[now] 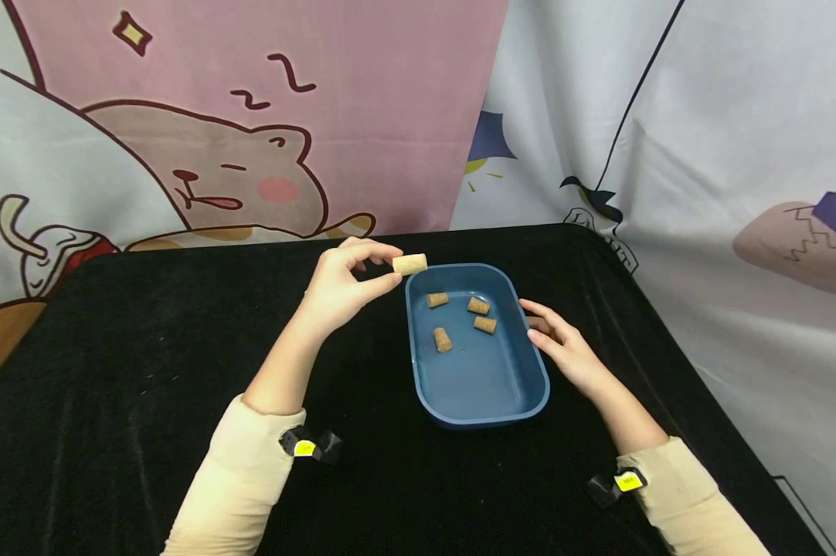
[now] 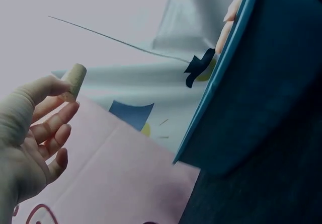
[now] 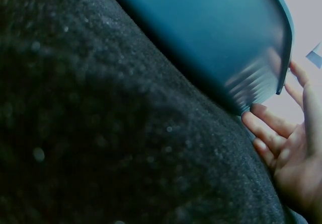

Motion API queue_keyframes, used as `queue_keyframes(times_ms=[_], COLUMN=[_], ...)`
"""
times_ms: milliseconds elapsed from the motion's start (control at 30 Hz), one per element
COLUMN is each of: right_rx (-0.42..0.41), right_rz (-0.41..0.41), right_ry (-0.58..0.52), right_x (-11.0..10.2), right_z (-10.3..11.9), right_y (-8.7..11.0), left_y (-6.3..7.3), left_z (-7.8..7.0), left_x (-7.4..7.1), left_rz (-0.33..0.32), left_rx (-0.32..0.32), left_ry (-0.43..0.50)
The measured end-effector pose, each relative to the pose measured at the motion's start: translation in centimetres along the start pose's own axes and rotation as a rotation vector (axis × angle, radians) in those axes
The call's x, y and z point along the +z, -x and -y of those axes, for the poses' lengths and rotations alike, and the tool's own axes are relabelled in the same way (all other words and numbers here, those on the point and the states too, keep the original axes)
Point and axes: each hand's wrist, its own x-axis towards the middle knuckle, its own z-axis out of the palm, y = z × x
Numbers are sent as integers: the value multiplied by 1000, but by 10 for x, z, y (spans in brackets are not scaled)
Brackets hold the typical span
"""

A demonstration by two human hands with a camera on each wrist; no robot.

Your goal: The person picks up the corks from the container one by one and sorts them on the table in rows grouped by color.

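Cork [image 1: 409, 265] pinched by left hand [image 1: 341, 289], near tray [image 1: 477, 382] at eleven o'clock; right hand [image 1: 565, 349] touches tray's two o'clock side, fingers loosely extended; four corks [image 1: 443, 340] already inside, held one not yet.

Bright, even head view, dimmer bluish wrist views, soft sheen on blue tray [image 3: 211, 32], right wrist's foreground cloth [image 3: 110, 128] blurred

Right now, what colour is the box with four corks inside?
The box is blue; the head view shows best.
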Motion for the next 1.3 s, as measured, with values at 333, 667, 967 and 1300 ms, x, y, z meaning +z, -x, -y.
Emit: queue_keyframes(times_ms=[333, 667, 967, 1300], right_rx=[-12, 14, -22, -34], right_rz=[-2, -4, 9, 6], right_ry=[5, 1, -7, -12], right_x=[0, 0, 0, 0], right_z=[1, 2, 0, 0], right_y=[1, 1, 0, -1], left_y=[12, 17, 18, 22], left_z=[12, 1, 46, 62], left_x=[-29, -52, -71, -84], left_rz=[-78, -156, -205, -248], left_rx=[59, 55, -5, -60], left_ry=[154, 218, 253, 226])
